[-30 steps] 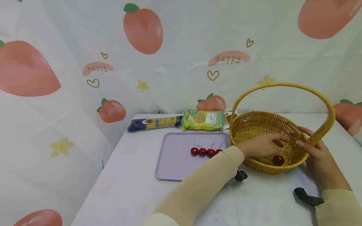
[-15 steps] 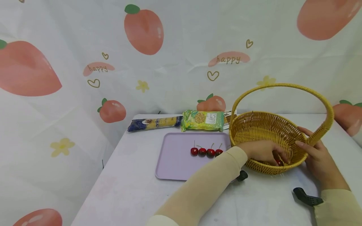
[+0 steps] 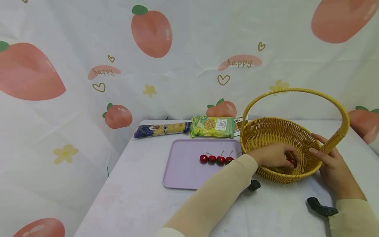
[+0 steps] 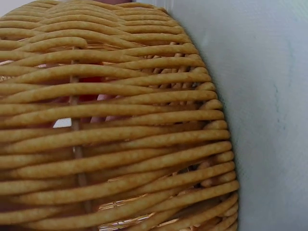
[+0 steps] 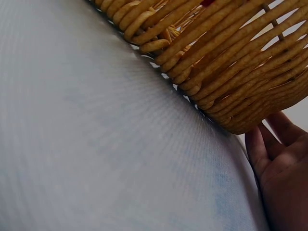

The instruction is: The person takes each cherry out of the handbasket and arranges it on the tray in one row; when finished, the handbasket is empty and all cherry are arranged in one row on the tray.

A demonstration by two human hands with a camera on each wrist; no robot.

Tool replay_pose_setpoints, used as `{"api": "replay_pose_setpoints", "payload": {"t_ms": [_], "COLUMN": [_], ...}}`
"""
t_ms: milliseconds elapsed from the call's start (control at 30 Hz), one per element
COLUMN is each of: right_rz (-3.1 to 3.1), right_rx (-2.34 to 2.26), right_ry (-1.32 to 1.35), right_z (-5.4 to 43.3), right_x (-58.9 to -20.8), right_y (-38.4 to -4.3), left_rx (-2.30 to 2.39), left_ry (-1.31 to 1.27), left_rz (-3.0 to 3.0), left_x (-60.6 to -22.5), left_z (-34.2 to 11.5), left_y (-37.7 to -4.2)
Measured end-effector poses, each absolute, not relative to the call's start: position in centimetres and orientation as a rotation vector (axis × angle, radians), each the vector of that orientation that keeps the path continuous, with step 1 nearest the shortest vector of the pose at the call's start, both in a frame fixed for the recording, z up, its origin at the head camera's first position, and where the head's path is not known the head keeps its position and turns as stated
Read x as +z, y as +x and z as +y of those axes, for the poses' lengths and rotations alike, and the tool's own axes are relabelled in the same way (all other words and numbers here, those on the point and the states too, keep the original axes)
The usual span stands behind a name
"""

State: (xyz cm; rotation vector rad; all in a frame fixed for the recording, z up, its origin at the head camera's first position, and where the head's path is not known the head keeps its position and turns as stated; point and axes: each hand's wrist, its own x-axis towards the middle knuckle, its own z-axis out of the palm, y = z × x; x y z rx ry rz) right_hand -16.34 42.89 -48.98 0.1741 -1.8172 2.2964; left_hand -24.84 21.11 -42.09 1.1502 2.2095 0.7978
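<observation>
A yellow wicker basket [image 3: 263,126] with a tall arched handle stands on the right side of the table. My left hand [image 3: 273,155] reaches down inside it and pinches a dark red cherry [image 3: 293,163], partly hidden by the fingers. In the left wrist view the basket's woven wall [image 4: 144,139] fills most of the picture, with red showing through its gaps. My right hand [image 3: 334,164] holds the basket's right side, thumb at the rim by the handle's foot. In the right wrist view its fingers [image 5: 257,147] are against the outer wall.
Left of the basket lies a lilac tray [image 3: 180,171] with several stemmed cherries [image 3: 212,159] in a row, partly behind the left sleeve [image 3: 213,194]. Behind it are a blue-and-yellow packet [image 3: 163,129], a green-and-yellow bag [image 3: 210,126] and a brown-and-white pack [image 3: 238,125].
My left hand has come down to the cherry in the basket, closed its fingers on it and moved it slightly toward the far side. The right hand stays at the basket's side.
</observation>
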Motion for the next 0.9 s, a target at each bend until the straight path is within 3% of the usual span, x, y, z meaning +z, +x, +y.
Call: {"api": "replay_pose_setpoints", "payload": {"t_ms": [333,633,900], "right_rz": [-1.818,-1.832,-1.794], "right_rx": [2.296,2.295,2.309], "right_ry": [0.221,0.152,0.184], "right_z": [43.1,43.2,43.0], "right_x": [-49.2,-49.3,-49.2], "right_y": [-16.4,-16.3,-16.4], "left_rx": [1.192,2.056,2.155], "left_ry": [1.232,0.956,0.955], "left_rz": [2.381,1.793,1.759], "left_x": [-41.7,-41.3,-41.8], "left_z": [19.9,16.7,11.3], "left_y": [-24.9,-23.7,-23.7]}}
